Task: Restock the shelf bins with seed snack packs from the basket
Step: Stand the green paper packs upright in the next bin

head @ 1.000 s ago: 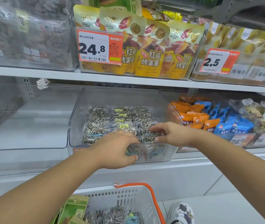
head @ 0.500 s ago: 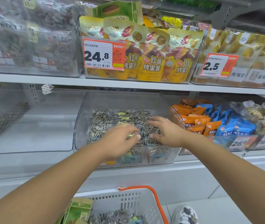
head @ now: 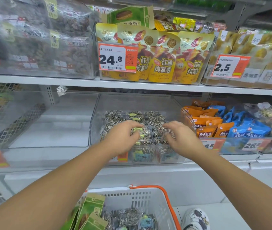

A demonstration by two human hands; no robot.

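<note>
Restock looks partway: left hand and right hand, fingers loosely curled, rest on seed packs in mid-frame bin, grip unclear, more in basket bottom centre.

Left arm: bare, entered from the lower left corner, extended forward and up to the right. Left hand: palm down, fingers curled downward, fingertips bent toward the right hand; whether they pinched anything could not be told.

Right arm: bare, entered from the lower right edge, extended forward and up to the left. Right hand: palm down, fingers loosely curled and spread, tips pointing left and down.

Hands: level with each other, near but apart, wrists straight.
</note>
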